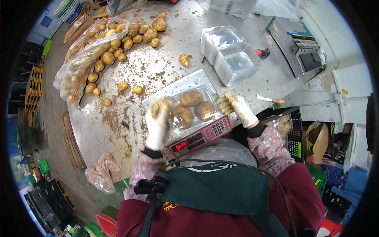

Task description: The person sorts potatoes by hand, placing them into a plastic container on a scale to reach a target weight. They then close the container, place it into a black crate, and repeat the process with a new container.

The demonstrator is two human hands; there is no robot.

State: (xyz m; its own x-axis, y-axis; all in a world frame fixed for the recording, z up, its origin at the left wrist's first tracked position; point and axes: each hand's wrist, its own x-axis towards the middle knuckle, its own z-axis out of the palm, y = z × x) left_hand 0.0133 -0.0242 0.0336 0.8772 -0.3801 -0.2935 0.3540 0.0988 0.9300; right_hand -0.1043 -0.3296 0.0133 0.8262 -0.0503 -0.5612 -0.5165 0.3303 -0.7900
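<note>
A clear plastic container (200,125) with three large brown potatoes in it sits on the metal pan (202,75) of a weighing scale. The scale's red front panel (216,129) shows glowing red digits. Both hands wear white gloves with soiled, yellowish fingers. My left hand (158,118) is curled at the container's left edge, its fingertips mostly hidden. At the opposite edge, my right hand (237,108) has its fingers bent in against the plastic. Beyond the scale stand stacked empty clear containers (233,65).
Loose potatoes (134,33) spill from a plastic sack (77,65) at the far left of the dirt-specked metal table (94,130). A knife (270,98) lies right of my right hand. A black crate (294,130) with packed potatoes stands below the table's right edge.
</note>
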